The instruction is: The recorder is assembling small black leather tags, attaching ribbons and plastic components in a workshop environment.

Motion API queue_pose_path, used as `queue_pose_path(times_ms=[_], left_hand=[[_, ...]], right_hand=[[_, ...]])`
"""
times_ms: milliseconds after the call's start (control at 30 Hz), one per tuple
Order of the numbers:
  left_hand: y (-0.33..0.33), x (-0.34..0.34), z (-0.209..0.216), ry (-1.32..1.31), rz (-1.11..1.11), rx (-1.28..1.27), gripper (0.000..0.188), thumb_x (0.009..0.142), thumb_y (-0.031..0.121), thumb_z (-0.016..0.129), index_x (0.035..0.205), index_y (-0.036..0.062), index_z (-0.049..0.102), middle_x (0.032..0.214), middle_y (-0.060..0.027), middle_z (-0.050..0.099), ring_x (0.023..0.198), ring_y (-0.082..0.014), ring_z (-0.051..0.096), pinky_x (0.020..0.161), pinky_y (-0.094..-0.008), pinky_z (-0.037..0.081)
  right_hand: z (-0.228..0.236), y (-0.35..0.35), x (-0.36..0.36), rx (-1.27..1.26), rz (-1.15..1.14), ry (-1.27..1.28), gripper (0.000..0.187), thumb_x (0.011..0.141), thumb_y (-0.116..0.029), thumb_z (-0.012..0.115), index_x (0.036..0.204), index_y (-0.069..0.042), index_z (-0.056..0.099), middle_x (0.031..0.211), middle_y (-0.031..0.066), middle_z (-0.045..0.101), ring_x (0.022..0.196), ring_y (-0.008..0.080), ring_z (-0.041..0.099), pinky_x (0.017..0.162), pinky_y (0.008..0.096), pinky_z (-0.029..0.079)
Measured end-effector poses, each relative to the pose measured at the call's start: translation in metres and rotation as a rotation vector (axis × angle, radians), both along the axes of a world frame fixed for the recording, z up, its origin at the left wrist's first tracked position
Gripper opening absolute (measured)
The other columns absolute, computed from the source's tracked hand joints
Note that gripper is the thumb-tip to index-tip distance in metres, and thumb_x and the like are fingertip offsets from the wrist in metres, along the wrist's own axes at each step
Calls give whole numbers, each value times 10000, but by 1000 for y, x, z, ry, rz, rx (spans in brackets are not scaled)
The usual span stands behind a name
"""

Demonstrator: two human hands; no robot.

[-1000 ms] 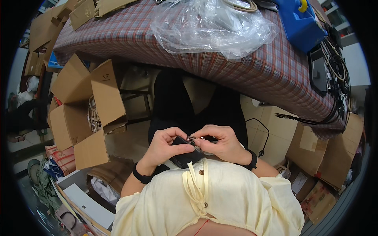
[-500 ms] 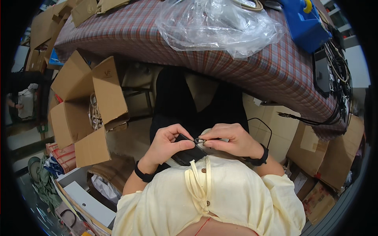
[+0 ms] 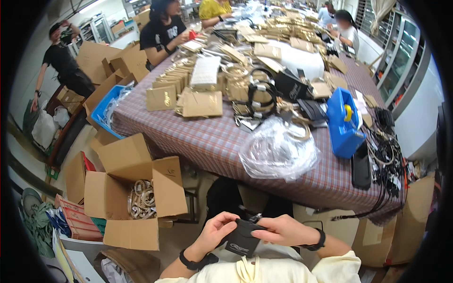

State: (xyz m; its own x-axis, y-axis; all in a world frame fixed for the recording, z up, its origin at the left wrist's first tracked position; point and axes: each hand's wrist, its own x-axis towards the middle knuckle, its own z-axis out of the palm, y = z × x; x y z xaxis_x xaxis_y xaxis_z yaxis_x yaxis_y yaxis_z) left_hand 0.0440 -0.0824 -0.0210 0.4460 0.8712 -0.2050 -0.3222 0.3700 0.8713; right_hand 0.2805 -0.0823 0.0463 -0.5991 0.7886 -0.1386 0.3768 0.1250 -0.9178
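Just in front of my body I hold a flat black pouch (image 3: pixel 242 239) with pale lettering on its front. My left hand (image 3: pixel 216 234) pinches its upper left corner between thumb and fingers. On the upper right side, my right hand (image 3: pixel 285 230) is closed on the pouch, thumb on the front and fingers partly hidden behind. A small dark piece with a shiny metal part (image 3: pixel 255 218) sticks up at the pouch's top edge beside my right fingers. Whether my right hand grips this piece too is unclear.
Ahead, a checked-cloth table (image 3: pixel 198 141) carries piles of tan packets (image 3: pixel 203 104), black straps (image 3: pixel 262 96), a plastic bag (image 3: pixel 278 155), a blue tape dispenser (image 3: pixel 343 127) and dark cords (image 3: pixel 387 165). An open carton (image 3: pixel 123 231) with beige loops stands left. Several people are beyond.
My view has lifted, bringing the tabletop and other people into sight. The pouch has turned more upright, its lettered front now showing; my right thumb has moved onto it.
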Motion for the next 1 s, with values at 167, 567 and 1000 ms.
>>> queue_pose_path(times_ms=[167, 567, 1000], left_hand=[[2, -27, -16, 57, 34, -23, 146, 964, 153, 563, 1024, 25, 600, 987, -57, 652, 870, -120, 618, 801, -260, 497], [-9, -34, -34, 38, -118, -69, 178, 960, 216, 579, 1037, 57, 604, 936, -5, 625, 827, -76, 575, 760, -220, 482], [-24, -42, -34, 459, 34, 387, 170, 876, 181, 594, 852, 14, 576, 714, -56, 616, 634, -133, 592, 610, -293, 468]], right_hand=[[97, 39, 4, -356, -40, 74, 223, 955, -215, 597, 935, 6, 624, 648, -3, 590, 581, 35, 534, 511, 192, 423], [206, 208, 9, 593, -471, 692, 557, 988, -360, 476, 1411, -16, 362, 1390, 131, 457, 1220, 227, 499, 982, 350, 417], [101, 69, 38, 885, 105, -217, 377, 873, -33, 592, 1246, -36, 538, 1368, 184, 457, 1105, 290, 558, 867, 351, 474]])
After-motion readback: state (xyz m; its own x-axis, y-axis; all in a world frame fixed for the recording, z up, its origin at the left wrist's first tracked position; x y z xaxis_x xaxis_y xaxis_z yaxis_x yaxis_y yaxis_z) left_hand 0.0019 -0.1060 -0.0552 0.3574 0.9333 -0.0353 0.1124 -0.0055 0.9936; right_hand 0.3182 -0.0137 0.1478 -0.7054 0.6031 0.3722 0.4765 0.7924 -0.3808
